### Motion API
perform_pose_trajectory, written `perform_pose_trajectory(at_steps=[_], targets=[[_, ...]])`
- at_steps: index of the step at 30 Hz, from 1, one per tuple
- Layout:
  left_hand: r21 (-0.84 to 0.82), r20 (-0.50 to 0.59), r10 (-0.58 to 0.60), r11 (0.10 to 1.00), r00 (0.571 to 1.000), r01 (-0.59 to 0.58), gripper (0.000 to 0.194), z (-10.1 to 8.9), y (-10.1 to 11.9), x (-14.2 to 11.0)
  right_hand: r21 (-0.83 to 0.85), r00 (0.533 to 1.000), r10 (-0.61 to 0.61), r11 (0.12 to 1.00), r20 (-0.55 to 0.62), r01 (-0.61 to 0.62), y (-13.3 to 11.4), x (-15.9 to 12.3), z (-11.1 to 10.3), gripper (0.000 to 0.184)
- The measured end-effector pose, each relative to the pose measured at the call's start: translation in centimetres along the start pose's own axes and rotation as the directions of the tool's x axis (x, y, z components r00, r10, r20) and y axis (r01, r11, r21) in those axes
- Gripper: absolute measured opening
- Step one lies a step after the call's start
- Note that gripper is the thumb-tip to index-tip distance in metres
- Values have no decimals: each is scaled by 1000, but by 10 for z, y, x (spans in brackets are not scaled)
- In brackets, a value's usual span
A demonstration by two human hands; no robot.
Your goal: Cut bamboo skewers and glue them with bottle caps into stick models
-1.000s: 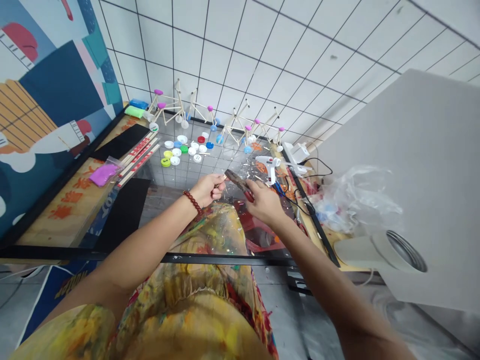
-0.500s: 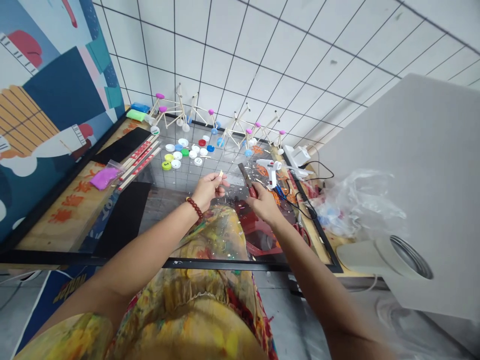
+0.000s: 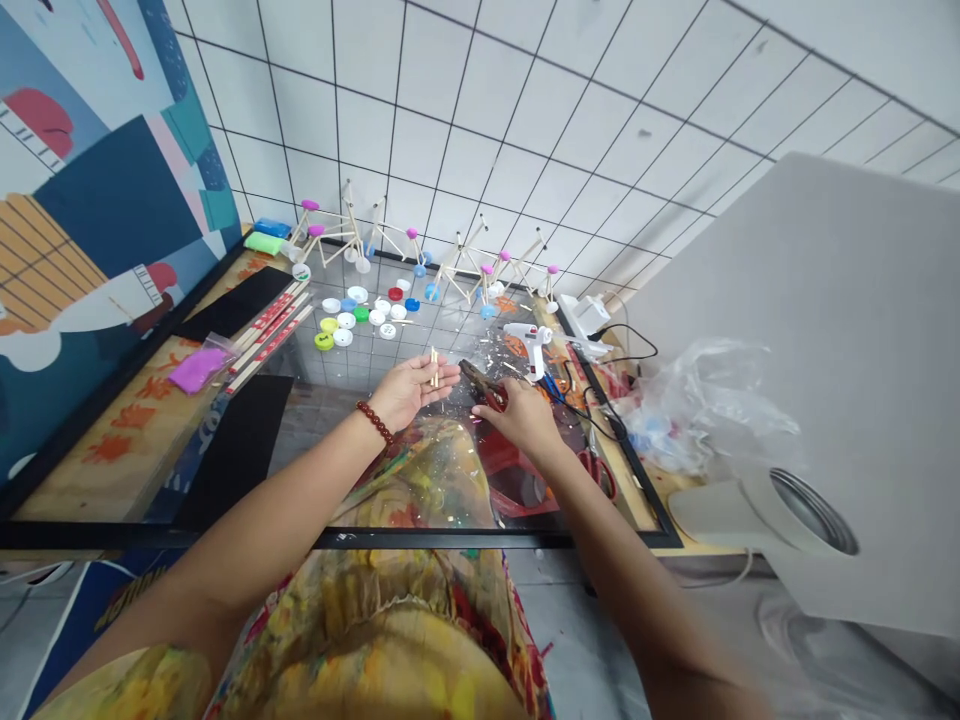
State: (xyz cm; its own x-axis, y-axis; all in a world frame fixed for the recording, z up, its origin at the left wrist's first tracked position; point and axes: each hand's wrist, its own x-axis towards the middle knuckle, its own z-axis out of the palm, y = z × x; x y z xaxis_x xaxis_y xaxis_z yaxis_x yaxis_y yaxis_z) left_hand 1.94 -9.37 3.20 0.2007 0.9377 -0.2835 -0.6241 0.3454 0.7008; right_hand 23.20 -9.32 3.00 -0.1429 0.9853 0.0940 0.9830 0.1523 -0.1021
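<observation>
My left hand, a beaded bracelet at its wrist, is turned palm up above the glass tabletop. Short pale wooden sticks are held upright between its thumb and fingers. My right hand grips dark-jawed pliers with red handles, which look slightly spread. The tips of the pliers point left, close to my left fingertips and apart from the sticks. Small wood scraps lie scattered beneath both hands. Just beyond my right hand lies a white glue gun.
Bottle caps in several colours lie at the middle left. Stick-built frames with pink blobs stand along the back. Long red-marked sticks and a purple clay packet are at left. Scissors, cables and a plastic bag sit at right.
My left hand has rolled palm up, its fingers more extended, showing the sticks. The pliers have turned to point left toward it, and their handles have spread.
</observation>
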Motion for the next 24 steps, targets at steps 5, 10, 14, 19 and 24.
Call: perform_pose_trajectory(at_steps=[5,10,14,19,24], targets=[[15,-1,-3,1000,1000,3,4,4,-2,-2,83,999,-15,996,-28,17,0,-1,1,49],[57,14,6,998,1000,-6,4,5,-6,-2,98,1000,-3,995,-30,6,-1,-4,3,45],[17,29,-9,1000,1000,9,10,3,-8,-1,79,989,-50,995,-140,62,-8,-6,3,46],[-8,34,-21,1000,999,21,13,4,-12,0,120,880,-230,945,-415,304,-30,-8,-1,54],[-12,47,-11,1000,999,12,12,6,-15,0,106,841,-284,923,-460,370,-43,-3,1,41]])
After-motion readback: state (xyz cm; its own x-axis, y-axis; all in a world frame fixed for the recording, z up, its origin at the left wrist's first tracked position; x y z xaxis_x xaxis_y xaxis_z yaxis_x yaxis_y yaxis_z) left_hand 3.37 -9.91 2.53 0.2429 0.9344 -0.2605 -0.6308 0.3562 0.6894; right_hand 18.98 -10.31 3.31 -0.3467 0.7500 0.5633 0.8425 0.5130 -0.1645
